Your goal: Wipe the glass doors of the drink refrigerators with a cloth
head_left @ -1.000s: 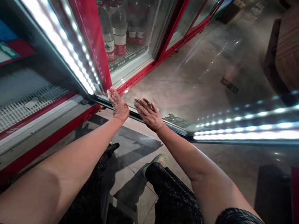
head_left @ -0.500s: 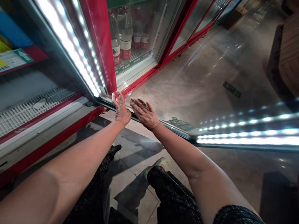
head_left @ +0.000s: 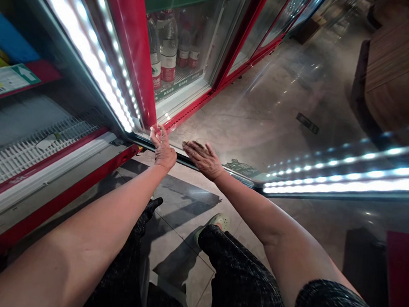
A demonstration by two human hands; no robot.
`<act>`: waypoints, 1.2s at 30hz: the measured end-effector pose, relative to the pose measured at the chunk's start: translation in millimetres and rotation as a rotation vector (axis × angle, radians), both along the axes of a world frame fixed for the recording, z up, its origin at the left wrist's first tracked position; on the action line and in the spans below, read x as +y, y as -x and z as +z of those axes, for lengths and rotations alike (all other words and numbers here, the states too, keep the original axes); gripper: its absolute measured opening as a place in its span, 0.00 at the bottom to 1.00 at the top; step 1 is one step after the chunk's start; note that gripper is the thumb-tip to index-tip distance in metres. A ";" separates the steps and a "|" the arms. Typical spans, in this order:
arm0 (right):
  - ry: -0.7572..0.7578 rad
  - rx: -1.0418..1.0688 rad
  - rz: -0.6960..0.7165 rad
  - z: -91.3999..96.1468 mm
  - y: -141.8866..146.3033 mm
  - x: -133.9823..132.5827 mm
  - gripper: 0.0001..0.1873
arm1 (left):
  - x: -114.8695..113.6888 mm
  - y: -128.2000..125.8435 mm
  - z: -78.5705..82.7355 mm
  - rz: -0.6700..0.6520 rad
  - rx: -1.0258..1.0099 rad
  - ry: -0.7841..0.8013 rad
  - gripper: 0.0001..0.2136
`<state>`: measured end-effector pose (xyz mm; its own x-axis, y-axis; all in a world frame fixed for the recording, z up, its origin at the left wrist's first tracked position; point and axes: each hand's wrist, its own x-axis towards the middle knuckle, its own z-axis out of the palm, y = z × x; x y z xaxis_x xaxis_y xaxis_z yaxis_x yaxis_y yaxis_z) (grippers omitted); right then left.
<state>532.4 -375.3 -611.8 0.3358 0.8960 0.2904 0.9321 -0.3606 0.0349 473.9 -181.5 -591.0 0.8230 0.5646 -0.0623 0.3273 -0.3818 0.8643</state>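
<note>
The glass door (head_left: 222, 150) of a drinks cooler stands swung out in front of me, with a dark bottom rail (head_left: 184, 160). My left hand (head_left: 163, 149) rests at the door's lower left, fingers stretched out against the glass, just above the rail. To its right, my right hand (head_left: 206, 159) lies flat with fingers together on the lower glass. Something brownish shows under its fingertips; its kind is hidden. A torn dark green sticker (head_left: 242, 168) is on the lower glass, right of this hand.
Bright light strips (head_left: 101, 56) run up the door's left side, and another strip (head_left: 349, 187) along its right. At left is a cooler's white wire shelf (head_left: 19, 160). Bottles (head_left: 169, 49) stand in a red-framed cooler beyond. My shoe (head_left: 219, 221) is on the tiled floor.
My right hand has slid slightly right along the lower glass, and less of the brownish thing shows. My left hand stays at the door's lower left. The view has shifted a little.
</note>
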 end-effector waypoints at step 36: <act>0.031 -0.018 -0.029 59.2 41.0 -32.6 0.35 | 65.5 -4.7 24.9 0.207 -0.238 -0.102 0.53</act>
